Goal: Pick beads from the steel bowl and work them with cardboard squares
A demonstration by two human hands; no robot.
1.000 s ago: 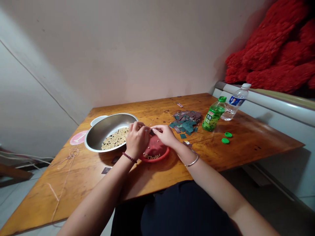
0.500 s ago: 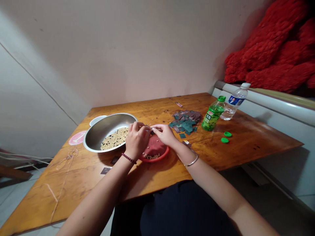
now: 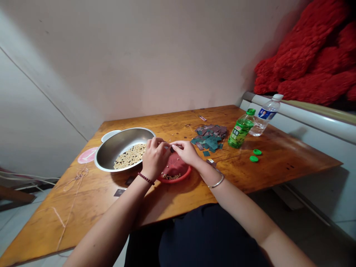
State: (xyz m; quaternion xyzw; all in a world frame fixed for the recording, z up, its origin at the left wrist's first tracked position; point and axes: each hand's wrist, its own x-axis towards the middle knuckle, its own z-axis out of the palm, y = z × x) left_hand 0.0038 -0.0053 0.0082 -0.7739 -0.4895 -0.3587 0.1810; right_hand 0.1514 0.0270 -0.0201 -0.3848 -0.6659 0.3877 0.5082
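My left hand (image 3: 155, 155), with a dark bead bracelet at the wrist, and my right hand (image 3: 185, 150), with a silver bangle, meet fingertip to fingertip. Both are closed in a pinch on a small dark piece (image 3: 172, 149), mostly hidden by the fingers; its kind cannot be made out. Below them lies a red mesh basket (image 3: 175, 165) with pale beads along its near side. To the left a steel bowl (image 3: 107, 152) leans at a tilt, holding many pale beads mixed with black ones.
Dark green and brown square pieces (image 3: 210, 138) lie heaped right of the basket. Beyond stand a green bottle (image 3: 239, 129) and a clear water bottle (image 3: 261, 120). Two green caps (image 3: 254, 158) lie nearby. Loose string (image 3: 79, 174) trails over the table's left side.
Both hands keep almost the same place above the basket, with only slight finger movement. The small dark piece stays between the fingertips.
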